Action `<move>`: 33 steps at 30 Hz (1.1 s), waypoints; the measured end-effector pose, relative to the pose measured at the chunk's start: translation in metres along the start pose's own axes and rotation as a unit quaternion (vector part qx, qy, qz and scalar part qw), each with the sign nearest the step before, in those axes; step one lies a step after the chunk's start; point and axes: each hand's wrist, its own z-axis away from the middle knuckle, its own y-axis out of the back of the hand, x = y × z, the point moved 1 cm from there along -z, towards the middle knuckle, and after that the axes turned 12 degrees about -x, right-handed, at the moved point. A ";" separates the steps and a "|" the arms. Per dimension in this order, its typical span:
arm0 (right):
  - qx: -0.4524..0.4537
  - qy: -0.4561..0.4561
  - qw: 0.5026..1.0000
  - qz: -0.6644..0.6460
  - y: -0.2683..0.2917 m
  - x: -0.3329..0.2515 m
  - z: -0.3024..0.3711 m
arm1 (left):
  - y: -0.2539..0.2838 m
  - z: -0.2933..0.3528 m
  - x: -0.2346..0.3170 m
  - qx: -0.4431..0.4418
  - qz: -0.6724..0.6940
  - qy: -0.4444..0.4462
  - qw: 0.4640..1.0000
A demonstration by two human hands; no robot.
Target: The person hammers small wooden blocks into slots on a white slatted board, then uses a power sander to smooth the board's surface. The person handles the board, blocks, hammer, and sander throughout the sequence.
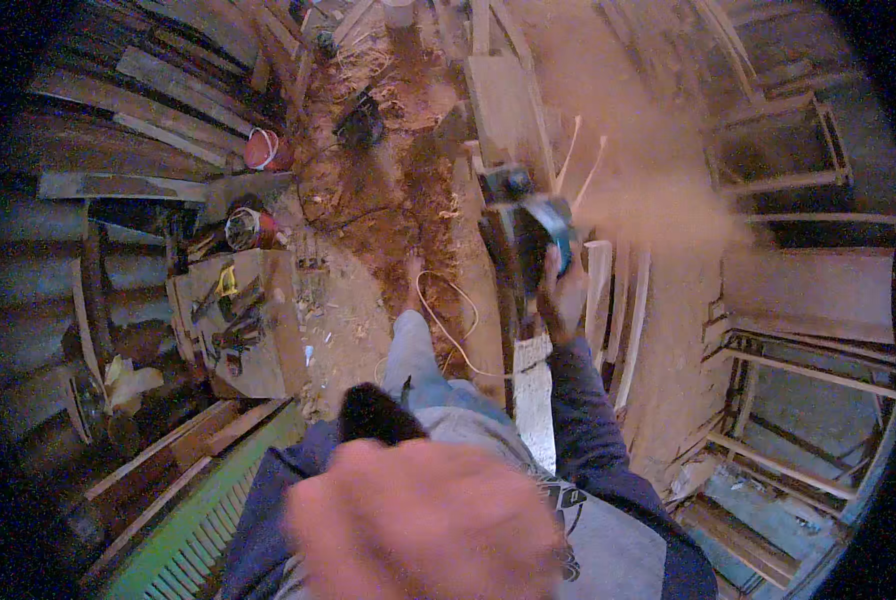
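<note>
My right hand (565, 300) is wrapped around the teal handle of a handheld power planer (548, 222), which is blurred. The planer rests on a long dark timber piece at the right of my legs. A brown plume of wood dust (658, 205) spreads to the right of the tool. Close to the camera, my left hand (428, 525) is raised in front of my chest. It looks curled, but blur smears its fingers. A dark rounded thing (378, 415) shows just beyond it; I cannot make out what it is.
Shavings cover the floor (368, 215), where a pale cord (468, 300) loops beside my foot. Left are red buckets (265, 150), a wooden box with tools (268, 330) and a green slatted panel (198, 530). Wooden frames (788, 400) stand right; planks (178, 85) lie far left.
</note>
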 end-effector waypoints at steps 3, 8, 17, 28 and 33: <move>0.029 0.065 0.997 0.022 -0.011 -0.019 -0.088 | -0.003 -0.015 -0.020 0.139 0.026 0.084 0.986; 0.058 0.103 0.991 0.061 -0.031 -0.061 -0.231 | 0.061 -0.024 -0.030 0.019 0.099 0.136 0.986; 0.023 0.037 0.997 0.068 -0.042 -0.096 -0.343 | 0.036 -0.023 -0.062 0.075 0.113 0.013 0.991; -0.006 -0.013 1.000 0.007 0.031 0.034 -0.042 | -0.026 0.024 -0.070 -0.022 0.242 0.093 0.966; 0.040 -0.027 0.999 0.002 0.056 0.114 0.167 | -0.065 0.034 -0.063 -0.054 0.286 0.103 0.951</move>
